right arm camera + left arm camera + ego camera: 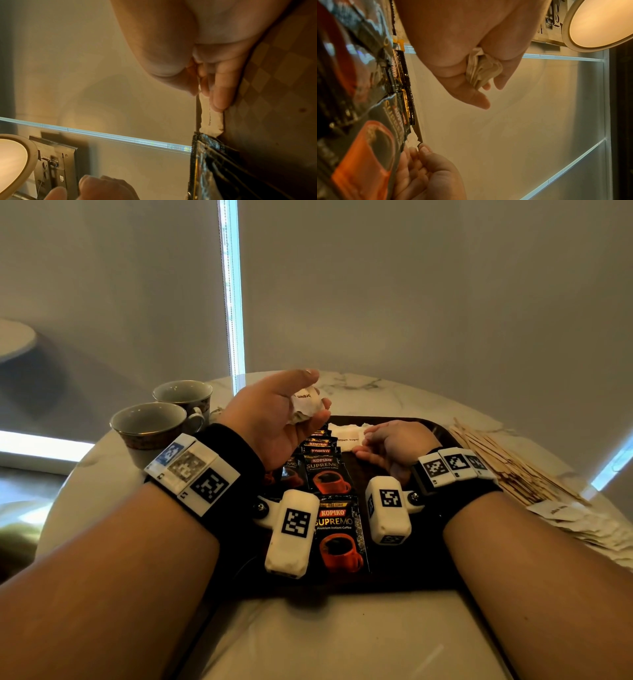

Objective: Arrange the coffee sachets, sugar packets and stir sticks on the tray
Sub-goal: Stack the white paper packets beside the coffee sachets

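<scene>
The left hand (pixel 274 419) curls its fingers (pixel 479 100) round crumpled white paper sugar packets (pixel 306 404) above the dark tray (pixel 442 559), while the right hand (pixel 390 445) pinches a flat packet (pixel 349 434) lying beside glossy black coffee sachets (pixel 337 529).

Head view: taken from above and behind both forearms, angled forward and down over the tray (pixel 442 429). Left wrist view: aimed along the palm, very close, coffee sachets (pixel 368 94) at 9 o'clock. Right wrist view: equally close, sachets at 4 o'clock. Sachets are shared by all three views.
</scene>
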`<state>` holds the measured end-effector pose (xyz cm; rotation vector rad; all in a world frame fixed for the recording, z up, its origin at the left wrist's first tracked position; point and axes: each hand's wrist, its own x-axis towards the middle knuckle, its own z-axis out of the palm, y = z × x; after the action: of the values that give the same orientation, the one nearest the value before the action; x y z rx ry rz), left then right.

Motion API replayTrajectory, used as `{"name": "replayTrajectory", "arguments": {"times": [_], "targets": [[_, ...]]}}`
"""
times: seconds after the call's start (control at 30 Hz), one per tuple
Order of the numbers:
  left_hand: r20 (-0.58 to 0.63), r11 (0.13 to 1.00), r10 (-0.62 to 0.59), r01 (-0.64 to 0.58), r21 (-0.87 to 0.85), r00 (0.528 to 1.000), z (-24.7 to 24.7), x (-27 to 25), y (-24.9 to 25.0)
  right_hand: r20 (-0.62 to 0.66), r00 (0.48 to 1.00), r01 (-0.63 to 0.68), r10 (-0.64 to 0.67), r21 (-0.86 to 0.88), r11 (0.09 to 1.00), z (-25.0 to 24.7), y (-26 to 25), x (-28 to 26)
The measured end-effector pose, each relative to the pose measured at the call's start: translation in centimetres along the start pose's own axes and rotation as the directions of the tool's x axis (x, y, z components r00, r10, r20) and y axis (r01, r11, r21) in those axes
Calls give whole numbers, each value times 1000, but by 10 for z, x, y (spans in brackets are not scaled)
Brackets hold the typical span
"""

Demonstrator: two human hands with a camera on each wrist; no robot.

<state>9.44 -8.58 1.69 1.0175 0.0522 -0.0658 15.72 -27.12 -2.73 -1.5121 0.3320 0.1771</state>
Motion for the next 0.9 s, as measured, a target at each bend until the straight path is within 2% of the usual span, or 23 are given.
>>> {"name": "replayTrajectory", "arguments": {"times": [0.13,0.3,0.5,0.57,0.73,0.9], "targets": [[62,1000,-10,8,27,998,0,-3,0,31,998,56,-59,109,992,-1,0,-1],[118,995,-29,17,100,993,1,-1,-4,72,960,267,-272,71,961,2,-12,-20],[123,987,4,-24,161,992,0,-3,-4,331,869,372,-368,54,927,8,-18,-51],[112,986,21,-40,163,993,0,-4,-4,368,845,398,-388,51,916,8,-18,-57],[106,979,52,-72,193,993,1,-6,-5,311,841,453,-443,42,890,12,-16,-59],[132,963,64,-96,254,989,4,-9,-2,287,834,427,-472,208,880,8,-19,-59]]}}
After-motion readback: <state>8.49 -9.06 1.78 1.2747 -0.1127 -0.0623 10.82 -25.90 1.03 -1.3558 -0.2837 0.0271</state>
